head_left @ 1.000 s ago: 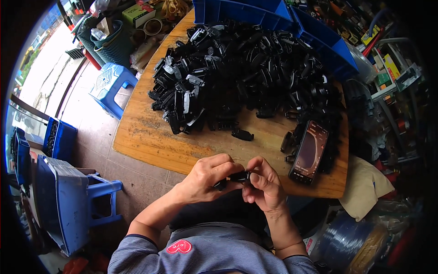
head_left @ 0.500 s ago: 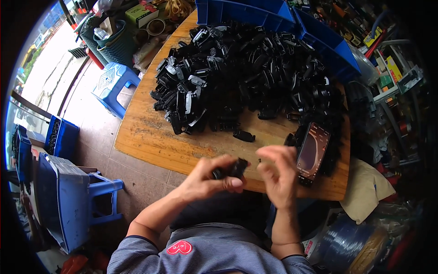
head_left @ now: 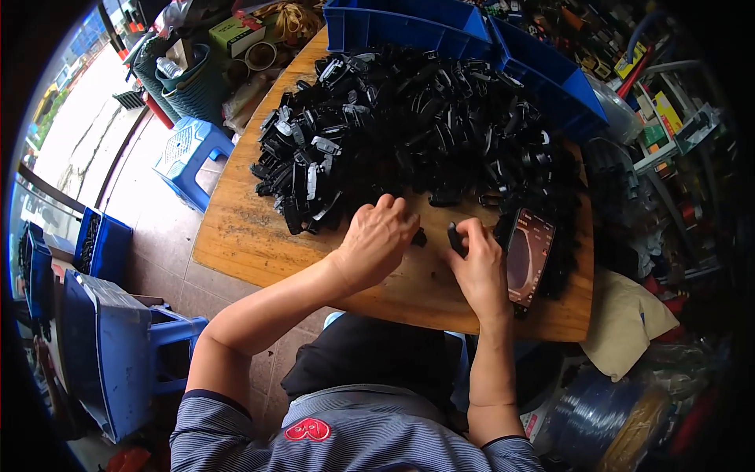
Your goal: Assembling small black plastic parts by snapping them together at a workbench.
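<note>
A big heap of black plastic parts (head_left: 417,134) covers the far half of a round wooden table (head_left: 236,236). My left hand (head_left: 377,240) reaches over the table to the near edge of the heap, fingers curled down over a small black part (head_left: 420,236). My right hand (head_left: 476,263) rests just right of it, pinching a black part (head_left: 454,236) between thumb and fingers. A phone (head_left: 528,256) with a dark screen lies on the table right beside my right hand.
Two blue bins (head_left: 487,31) stand behind the heap. Blue plastic stools (head_left: 189,153) and a blue chair (head_left: 110,346) stand on the floor to the left. A tan cloth (head_left: 625,322) hangs off the table's right edge. Cluttered shelves fill the right side.
My hands were together near the table's front edge working one black part. They have parted and moved forward; my left hand now reaches to the heap's edge and my right holds a part.
</note>
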The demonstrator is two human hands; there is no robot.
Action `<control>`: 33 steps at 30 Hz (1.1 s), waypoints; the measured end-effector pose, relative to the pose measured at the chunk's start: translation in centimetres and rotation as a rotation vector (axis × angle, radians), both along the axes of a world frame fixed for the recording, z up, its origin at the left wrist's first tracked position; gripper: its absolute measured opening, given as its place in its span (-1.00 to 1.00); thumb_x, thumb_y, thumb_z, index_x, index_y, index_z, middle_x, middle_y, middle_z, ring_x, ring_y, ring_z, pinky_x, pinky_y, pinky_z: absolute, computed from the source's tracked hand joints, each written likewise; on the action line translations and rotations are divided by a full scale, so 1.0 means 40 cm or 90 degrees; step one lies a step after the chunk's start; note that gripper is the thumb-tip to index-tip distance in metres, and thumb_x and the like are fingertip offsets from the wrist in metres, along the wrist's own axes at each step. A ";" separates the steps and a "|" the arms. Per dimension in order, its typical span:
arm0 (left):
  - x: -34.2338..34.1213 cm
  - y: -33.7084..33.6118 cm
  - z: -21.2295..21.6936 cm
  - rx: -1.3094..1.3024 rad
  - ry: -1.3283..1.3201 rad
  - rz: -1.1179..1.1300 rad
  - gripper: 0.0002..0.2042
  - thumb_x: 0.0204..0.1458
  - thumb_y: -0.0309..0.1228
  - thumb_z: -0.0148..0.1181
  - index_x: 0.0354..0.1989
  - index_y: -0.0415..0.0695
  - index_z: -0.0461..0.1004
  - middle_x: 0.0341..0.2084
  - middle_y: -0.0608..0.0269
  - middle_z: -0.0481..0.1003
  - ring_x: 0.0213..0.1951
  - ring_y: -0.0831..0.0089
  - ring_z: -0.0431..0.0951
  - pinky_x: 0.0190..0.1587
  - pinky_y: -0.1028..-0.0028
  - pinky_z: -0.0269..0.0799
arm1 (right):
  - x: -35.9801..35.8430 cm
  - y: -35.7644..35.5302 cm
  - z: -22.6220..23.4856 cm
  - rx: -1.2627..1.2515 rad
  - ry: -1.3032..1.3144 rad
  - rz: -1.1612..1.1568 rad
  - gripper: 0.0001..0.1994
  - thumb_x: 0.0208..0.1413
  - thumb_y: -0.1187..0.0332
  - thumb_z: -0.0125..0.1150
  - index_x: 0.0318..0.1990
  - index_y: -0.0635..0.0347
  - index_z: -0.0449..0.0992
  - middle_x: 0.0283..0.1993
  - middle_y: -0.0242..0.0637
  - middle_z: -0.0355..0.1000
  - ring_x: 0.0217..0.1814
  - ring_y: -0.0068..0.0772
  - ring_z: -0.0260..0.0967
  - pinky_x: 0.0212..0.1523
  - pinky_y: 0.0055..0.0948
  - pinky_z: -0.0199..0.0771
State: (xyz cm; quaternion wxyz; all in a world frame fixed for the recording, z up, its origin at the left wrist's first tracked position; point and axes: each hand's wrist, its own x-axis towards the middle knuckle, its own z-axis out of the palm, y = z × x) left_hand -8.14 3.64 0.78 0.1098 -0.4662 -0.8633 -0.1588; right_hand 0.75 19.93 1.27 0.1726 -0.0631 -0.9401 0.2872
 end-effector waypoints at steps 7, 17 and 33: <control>0.031 -0.058 0.013 0.275 -0.225 -0.124 -0.67 -0.31 -0.55 0.26 -0.25 -0.11 0.45 -0.27 0.20 0.38 -0.20 0.24 0.39 -0.21 0.38 0.35 | 0.034 -0.026 0.048 -0.677 0.001 0.052 -0.46 -0.07 0.48 0.16 0.14 0.30 0.20 -0.43 -0.42 0.29 -0.53 -0.68 0.24 -0.50 -0.70 0.29; 0.092 -0.087 0.010 0.395 -0.481 -0.142 -0.71 -0.22 -0.49 0.29 -0.28 -0.24 0.41 -0.47 0.15 0.40 -0.40 0.32 0.44 -0.34 0.44 0.32 | 0.063 -0.050 0.027 -0.651 -0.014 0.186 -0.73 -0.09 0.50 0.28 -0.21 0.26 0.35 -0.34 -0.41 0.35 -0.34 -0.68 0.27 -0.28 -0.67 0.32; 0.090 -0.095 -0.020 0.446 -0.494 -0.132 -0.68 -0.18 -0.44 0.29 -0.19 -0.21 0.45 -0.40 0.16 0.47 -0.33 0.33 0.50 -0.28 0.45 0.37 | 0.058 -0.087 0.001 -1.094 0.073 0.142 -0.80 0.00 0.46 0.18 -0.25 0.20 0.29 -0.34 -0.24 0.36 -0.41 -0.38 0.48 -0.38 -0.37 0.62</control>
